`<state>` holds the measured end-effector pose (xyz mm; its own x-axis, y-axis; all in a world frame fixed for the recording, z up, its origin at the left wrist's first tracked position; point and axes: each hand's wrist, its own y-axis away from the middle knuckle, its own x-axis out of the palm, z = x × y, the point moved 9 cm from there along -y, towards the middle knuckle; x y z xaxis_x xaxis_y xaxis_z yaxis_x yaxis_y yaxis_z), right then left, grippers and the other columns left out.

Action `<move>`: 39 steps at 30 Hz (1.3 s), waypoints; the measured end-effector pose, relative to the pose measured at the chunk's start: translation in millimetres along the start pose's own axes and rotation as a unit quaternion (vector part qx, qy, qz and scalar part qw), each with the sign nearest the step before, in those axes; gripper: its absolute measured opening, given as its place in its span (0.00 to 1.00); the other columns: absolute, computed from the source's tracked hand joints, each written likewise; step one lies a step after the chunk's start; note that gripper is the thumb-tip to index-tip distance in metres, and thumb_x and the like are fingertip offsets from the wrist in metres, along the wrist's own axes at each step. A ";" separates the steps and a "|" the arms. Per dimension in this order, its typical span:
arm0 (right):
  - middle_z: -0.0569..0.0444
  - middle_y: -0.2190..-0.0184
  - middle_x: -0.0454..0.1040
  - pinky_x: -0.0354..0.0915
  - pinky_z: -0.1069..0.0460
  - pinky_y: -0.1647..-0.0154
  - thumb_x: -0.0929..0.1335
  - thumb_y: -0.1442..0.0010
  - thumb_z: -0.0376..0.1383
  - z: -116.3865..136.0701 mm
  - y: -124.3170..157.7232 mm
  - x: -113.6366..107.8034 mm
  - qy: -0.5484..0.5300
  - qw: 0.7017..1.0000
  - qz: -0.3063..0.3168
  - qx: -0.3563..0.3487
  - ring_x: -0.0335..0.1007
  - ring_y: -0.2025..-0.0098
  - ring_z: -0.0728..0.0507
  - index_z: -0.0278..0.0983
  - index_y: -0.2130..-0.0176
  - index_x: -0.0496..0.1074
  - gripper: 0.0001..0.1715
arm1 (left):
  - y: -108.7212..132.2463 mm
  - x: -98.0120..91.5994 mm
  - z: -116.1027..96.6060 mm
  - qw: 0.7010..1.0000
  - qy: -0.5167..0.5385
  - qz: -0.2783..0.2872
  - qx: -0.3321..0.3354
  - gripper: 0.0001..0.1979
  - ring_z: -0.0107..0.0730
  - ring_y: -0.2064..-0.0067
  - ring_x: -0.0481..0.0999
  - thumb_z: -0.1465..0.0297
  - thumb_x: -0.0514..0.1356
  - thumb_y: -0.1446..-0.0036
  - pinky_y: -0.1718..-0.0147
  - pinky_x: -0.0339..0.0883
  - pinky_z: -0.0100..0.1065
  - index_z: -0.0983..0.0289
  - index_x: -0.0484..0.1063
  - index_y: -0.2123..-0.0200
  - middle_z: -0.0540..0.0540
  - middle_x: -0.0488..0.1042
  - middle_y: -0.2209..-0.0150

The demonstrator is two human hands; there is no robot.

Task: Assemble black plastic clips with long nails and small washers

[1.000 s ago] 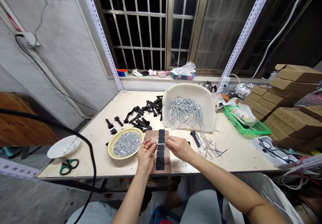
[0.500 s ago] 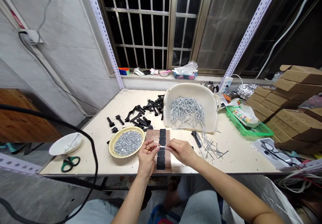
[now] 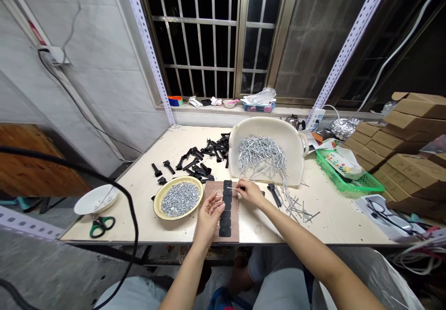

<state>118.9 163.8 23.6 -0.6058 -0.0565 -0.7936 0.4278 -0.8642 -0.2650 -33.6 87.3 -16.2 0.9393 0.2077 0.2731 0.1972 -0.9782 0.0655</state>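
Note:
My right hand (image 3: 249,192) pinches a long thin silver nail-like pin (image 3: 231,188), its left end over the upper part of a column of black square pieces (image 3: 226,203). That column lies on a pinkish-brown board (image 3: 234,228). My left hand (image 3: 211,210) hovers at the board's left side, palm up, its fingers loosely curled and apart, with nothing visible in them. Left of it stands a yellowish bowl (image 3: 157,207) full of small silver metal bits, perhaps nuts or washers. Behind the right hand a cream tub (image 3: 296,161) holds a heap of similar pins (image 3: 261,154).
Black plastic parts (image 3: 198,166) lie scattered behind the bowl, and one black part (image 3: 274,194) lies beside loose pins (image 3: 299,210). Left are a white dish (image 3: 85,203) and green-handled scissors (image 3: 101,226). A green basket (image 3: 351,184), glasses (image 3: 386,214) and cardboard boxes (image 3: 414,175) stand right.
My hands were together over the board's middle with the pin between them. Now the right hand has moved away towards the board's top with the pin; the left has loosened and stays low.

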 end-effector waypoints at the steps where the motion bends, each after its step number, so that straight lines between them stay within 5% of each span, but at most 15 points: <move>1: 0.51 0.65 0.68 0.59 0.52 0.65 0.63 0.41 0.35 -6.4 -2.4 5.1 0.004 1.000 0.008 0.008 0.65 0.65 0.46 0.36 0.68 0.69 0.07 | 0.4 -5.9 -0.6 1.000 -0.009 -0.016 0.002 0.25 0.38 0.54 0.72 0.68 0.65 0.58 0.53 0.64 0.39 0.65 0.65 0.55 0.61 0.71 0.57; 8: 0.59 0.74 0.71 0.60 0.57 0.70 0.72 0.54 0.36 12.1 22.5 46.1 -0.063 0.982 0.162 -0.070 0.67 0.70 0.49 0.37 0.76 0.72 0.06 | 1.3 -45.2 -23.8 0.994 -0.033 -0.098 0.045 0.19 0.33 0.59 0.73 0.67 0.66 0.60 0.57 0.66 0.35 0.66 0.68 0.62 0.58 0.73 0.63; 13: 0.49 0.66 0.71 0.61 0.52 0.64 0.61 0.41 0.33 -7.7 -1.6 29.8 -0.057 0.995 0.086 0.018 0.66 0.64 0.46 0.32 0.69 0.72 0.12 | 2.7 -40.3 -34.0 0.994 -0.045 -0.075 0.063 0.17 0.34 0.59 0.73 0.66 0.65 0.58 0.56 0.65 0.37 0.66 0.69 0.63 0.58 0.74 0.64; 18: 0.58 0.75 0.71 0.61 0.56 0.71 0.72 0.55 0.33 10.8 18.1 53.5 -0.107 0.975 0.191 -0.040 0.66 0.72 0.49 0.36 0.77 0.72 0.04 | 2.7 -66.5 -37.5 0.986 -0.078 -0.131 0.070 0.16 0.34 0.60 0.73 0.66 0.65 0.59 0.58 0.66 0.36 0.65 0.70 0.65 0.57 0.74 0.64; 22: 0.51 0.68 0.72 0.61 0.52 0.65 0.64 0.44 0.34 -10.7 -3.0 32.2 -0.095 0.991 0.073 0.059 0.66 0.65 0.46 0.33 0.72 0.72 0.10 | -0.2 -59.0 -39.5 0.987 -0.111 -0.090 0.074 0.16 0.36 0.60 0.73 0.64 0.64 0.58 0.60 0.66 0.36 0.66 0.70 0.65 0.59 0.74 0.64; 26: 0.55 0.74 0.71 0.61 0.54 0.68 0.70 0.52 0.31 -6.5 -0.5 42.8 -0.115 0.985 0.123 0.041 0.67 0.70 0.48 0.33 0.79 0.71 0.06 | -4.3 -80.9 -48.0 0.971 -0.165 -0.139 0.098 0.16 0.38 0.60 0.72 0.62 0.63 0.57 0.61 0.66 0.36 0.66 0.71 0.65 0.59 0.74 0.63; 30: 0.55 0.74 0.72 0.61 0.55 0.69 0.68 0.49 0.32 -5.7 4.7 51.7 -0.131 0.982 0.134 0.039 0.66 0.70 0.48 0.33 0.77 0.71 0.06 | -26.7 -107.1 -59.1 0.921 -0.330 -0.168 0.122 0.16 0.41 0.62 0.73 0.61 0.58 0.53 0.64 0.66 0.37 0.66 0.70 0.64 0.61 0.73 0.62; 35: 0.56 0.77 0.71 0.59 0.56 0.74 0.69 0.51 0.33 2.0 11.7 58.9 -0.156 0.966 0.201 0.042 0.65 0.74 0.49 0.32 0.76 0.73 0.06 | -67.8 -106.1 -57.0 0.725 -0.674 -0.118 0.083 0.12 0.50 0.60 0.72 0.67 0.55 0.53 0.62 0.62 0.41 0.69 0.73 0.68 0.69 0.73 0.63; 39: 0.57 0.76 0.72 0.59 0.57 0.72 0.71 0.56 0.35 0.5 99.8 30.4 -0.186 0.928 0.323 0.009 0.66 0.73 0.49 0.34 0.74 0.75 0.06 | -80.1 -110.3 -49.6 0.712 -0.694 -0.091 0.063 0.08 0.50 0.63 0.72 0.68 0.55 0.54 0.66 0.61 0.40 0.65 0.71 0.78 0.66 0.74 0.70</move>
<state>142.8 75.7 -26.7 -0.4178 -0.7319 -0.5384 0.7736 -0.5973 0.2116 -167.0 143.2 -3.9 0.2510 0.2088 -0.9452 0.2916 -0.9474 -0.1319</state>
